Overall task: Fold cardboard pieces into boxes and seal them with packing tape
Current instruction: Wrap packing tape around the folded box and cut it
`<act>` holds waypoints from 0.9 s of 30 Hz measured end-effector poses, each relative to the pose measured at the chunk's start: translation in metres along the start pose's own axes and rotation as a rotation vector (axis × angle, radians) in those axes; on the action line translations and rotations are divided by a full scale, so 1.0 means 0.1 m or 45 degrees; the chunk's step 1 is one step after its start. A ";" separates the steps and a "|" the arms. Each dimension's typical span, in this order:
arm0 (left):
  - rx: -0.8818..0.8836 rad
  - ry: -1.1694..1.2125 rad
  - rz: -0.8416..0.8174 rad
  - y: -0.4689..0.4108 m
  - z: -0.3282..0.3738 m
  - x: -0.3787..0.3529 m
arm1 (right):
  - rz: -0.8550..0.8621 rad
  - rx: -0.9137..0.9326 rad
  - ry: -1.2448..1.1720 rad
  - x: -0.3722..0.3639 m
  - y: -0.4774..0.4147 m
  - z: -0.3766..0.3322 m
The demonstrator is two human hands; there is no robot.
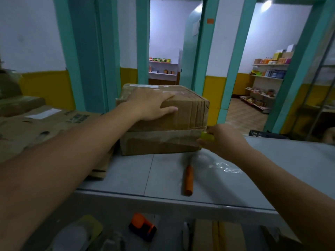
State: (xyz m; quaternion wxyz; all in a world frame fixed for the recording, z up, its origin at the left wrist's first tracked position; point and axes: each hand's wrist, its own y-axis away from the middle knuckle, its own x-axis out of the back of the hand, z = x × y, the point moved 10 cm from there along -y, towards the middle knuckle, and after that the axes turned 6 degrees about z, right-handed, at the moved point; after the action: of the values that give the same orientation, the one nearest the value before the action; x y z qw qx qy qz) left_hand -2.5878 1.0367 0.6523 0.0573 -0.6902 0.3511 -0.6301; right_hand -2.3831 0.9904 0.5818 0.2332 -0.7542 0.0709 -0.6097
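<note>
Cardboard box [181, 116] stands on the grey worktop [130, 171], under the left hand and just left of the right hand. The left hand [152, 104] lies flat on the top of the box with the fingers straight and spread, and the thumb comes down over the front face. A band of clear tape [159, 135] runs along the front of the box, below the left hand, and reaches the right corner. At that corner the right hand [220, 139] has its fingers curled around a small yellow tool [207, 137], which touches the box where the tape ends. What kind of tool it is, I cannot tell.

On the worktop, nearer to the person than the right hand, lies a knife with an orange handle [188, 180], and beside it, under the right forearm, a crumpled piece of clear film [223, 166]. Left of the left hand and under its forearm lies flat cardboard [45, 127] with a white label. Lower, below the edge of the worktop and between the two arms, I see an orange and black tape dispenser [143, 227] and more cardboard pieces [217, 234]. Beyond the right hand, a dark crate [266, 135] stands at the far edge. Behind both hands, two doorways show shelves [268, 78] with goods.
</note>
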 end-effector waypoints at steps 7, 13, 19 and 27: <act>-0.017 -0.018 0.000 0.05 0.07 0.11 | 0.171 -0.008 0.282 0.17 -0.19 0.21; -0.043 -0.028 0.000 0.01 0.06 0.08 | 0.193 0.124 0.378 0.10 -0.24 0.33; -0.081 -0.056 0.023 -0.05 0.02 0.02 | -0.106 0.193 -0.014 0.11 -0.14 0.61; -0.138 -0.027 -0.006 -0.08 0.01 0.02 | -0.147 0.372 -0.076 0.16 0.12 0.69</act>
State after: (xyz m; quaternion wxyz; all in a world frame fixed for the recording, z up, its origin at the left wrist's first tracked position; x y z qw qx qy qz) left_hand -2.5840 1.0414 0.6576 0.0219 -0.6999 0.3825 -0.6028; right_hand -2.3115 0.9921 0.5807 0.3069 -0.7330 -0.0689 -0.6031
